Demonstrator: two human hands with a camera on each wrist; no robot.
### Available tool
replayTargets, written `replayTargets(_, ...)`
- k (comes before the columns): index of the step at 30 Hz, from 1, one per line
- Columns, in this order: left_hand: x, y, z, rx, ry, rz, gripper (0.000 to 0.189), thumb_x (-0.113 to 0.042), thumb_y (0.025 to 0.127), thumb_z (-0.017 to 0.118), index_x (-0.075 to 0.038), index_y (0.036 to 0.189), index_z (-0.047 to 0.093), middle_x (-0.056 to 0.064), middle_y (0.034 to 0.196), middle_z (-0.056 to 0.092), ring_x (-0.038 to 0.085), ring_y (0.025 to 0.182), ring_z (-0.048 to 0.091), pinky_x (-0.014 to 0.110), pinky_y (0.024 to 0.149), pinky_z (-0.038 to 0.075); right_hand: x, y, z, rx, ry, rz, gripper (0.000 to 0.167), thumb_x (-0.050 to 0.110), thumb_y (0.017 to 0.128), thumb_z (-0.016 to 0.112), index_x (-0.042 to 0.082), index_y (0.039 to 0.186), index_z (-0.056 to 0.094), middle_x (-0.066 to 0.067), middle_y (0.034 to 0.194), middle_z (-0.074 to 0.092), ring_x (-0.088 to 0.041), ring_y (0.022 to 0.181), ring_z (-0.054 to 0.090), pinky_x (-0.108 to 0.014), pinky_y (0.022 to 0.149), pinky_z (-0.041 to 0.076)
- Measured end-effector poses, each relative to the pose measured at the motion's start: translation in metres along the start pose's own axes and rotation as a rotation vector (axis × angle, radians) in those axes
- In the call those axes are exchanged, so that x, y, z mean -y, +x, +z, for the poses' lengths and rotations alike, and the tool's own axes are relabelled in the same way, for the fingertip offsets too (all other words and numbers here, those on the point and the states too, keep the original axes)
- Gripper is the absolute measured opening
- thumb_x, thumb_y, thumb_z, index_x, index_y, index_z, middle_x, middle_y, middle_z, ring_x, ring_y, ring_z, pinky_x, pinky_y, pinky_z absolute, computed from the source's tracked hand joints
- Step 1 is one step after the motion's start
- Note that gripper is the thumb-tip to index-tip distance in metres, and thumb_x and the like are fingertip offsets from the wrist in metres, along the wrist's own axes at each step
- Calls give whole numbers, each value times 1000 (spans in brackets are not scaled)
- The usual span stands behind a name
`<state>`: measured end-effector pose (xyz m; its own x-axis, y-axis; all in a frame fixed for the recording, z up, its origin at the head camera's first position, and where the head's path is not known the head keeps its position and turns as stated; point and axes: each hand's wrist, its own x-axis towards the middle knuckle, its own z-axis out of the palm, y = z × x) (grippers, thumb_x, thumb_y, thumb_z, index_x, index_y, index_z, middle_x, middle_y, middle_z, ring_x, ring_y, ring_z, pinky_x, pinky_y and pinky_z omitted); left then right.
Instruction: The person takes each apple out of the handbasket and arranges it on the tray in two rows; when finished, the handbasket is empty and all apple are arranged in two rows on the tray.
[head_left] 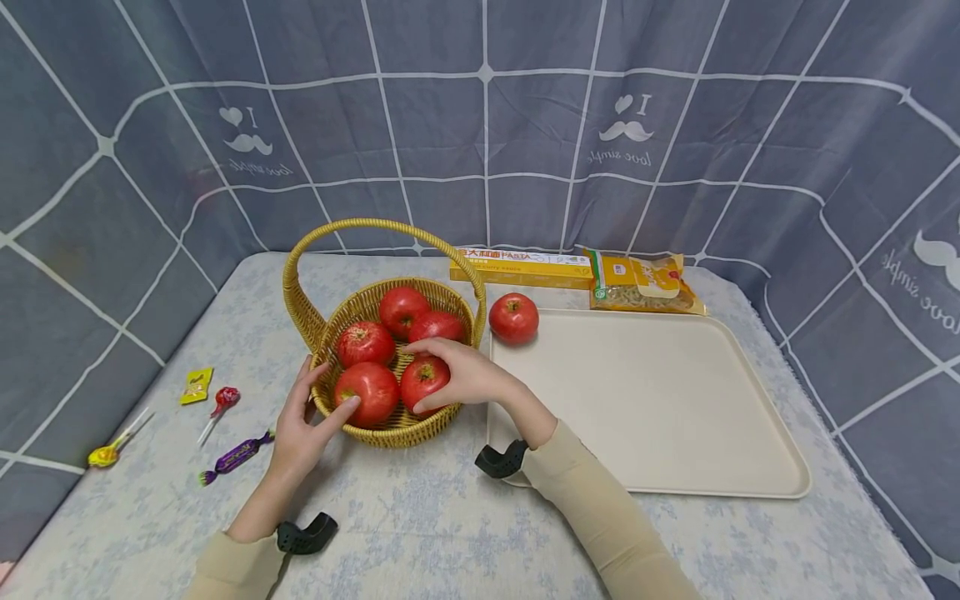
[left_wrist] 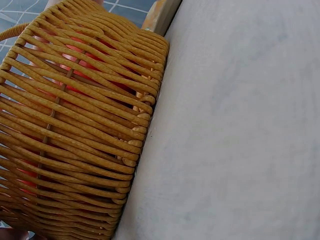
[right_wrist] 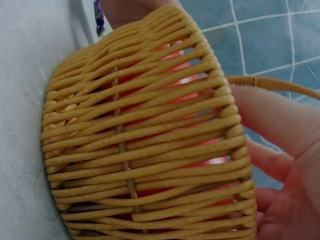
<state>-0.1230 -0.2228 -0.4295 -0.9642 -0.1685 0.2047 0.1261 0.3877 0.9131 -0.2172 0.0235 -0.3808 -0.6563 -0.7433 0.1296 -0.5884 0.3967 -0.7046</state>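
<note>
A yellow wicker basket (head_left: pixel 405 437) with a tall arched handle stands on the table and holds several red apples (head_left: pixel 365 343). On its left side, my left hand (head_left: pixel 298 437) grips the rim, thumb inside beside the front-left apple (head_left: pixel 369 392) and fingers outside. My right hand (head_left: pixel 476 375) reaches over the right rim and holds the front-right apple (head_left: pixel 422 380) between thumb and fingers, down in the basket. Woven walls (left_wrist: pixel 85 115) fill the left wrist view and hide most of that hand. In the right wrist view, the fingers pass over the basket's rim (right_wrist: pixel 235 125).
One red apple (head_left: pixel 513 318) sits outside, by the corner of a beige tray (head_left: pixel 645 400). Behind lie a pasta box (head_left: pixel 525 271) and a yellow food bag (head_left: pixel 641 283). Two lollipops (head_left: pixel 227 397), a yellow-wrapped candy (head_left: pixel 197 386) and a purple-wrapped candy (head_left: pixel 237 457) lie left.
</note>
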Motion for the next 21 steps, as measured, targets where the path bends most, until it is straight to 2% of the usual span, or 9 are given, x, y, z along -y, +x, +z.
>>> replayTargets(3, 0, 0, 0, 2, 2, -2, 65, -17, 86, 69, -7, 142, 39, 4, 156, 13, 25, 139, 21, 6, 91, 30, 1, 2, 1, 9, -59, -3, 71, 29, 72, 82, 15, 133, 50, -3, 132, 52, -14, 117, 48, -31, 97, 40)
replayTargets(11, 0, 0, 0, 6, 9, -5, 65, -17, 86, 69, -8, 143, 38, 4, 156, 13, 25, 139, 21, 6, 91, 29, 5, 4, 3, 28, -192, 24, 71, 33, 70, 83, 13, 132, 53, -1, 133, 51, -17, 122, 45, -33, 99, 38)
replayTargets(21, 1, 1, 0, 0, 4, 3, 65, -16, 86, 70, -6, 142, 39, 7, 156, 13, 25, 139, 22, 6, 91, 30, 8, 5, 6, 23, -255, 58, 64, 37, 69, 82, 14, 125, 60, 3, 120, 61, -17, 108, 52, -30, 91, 42)
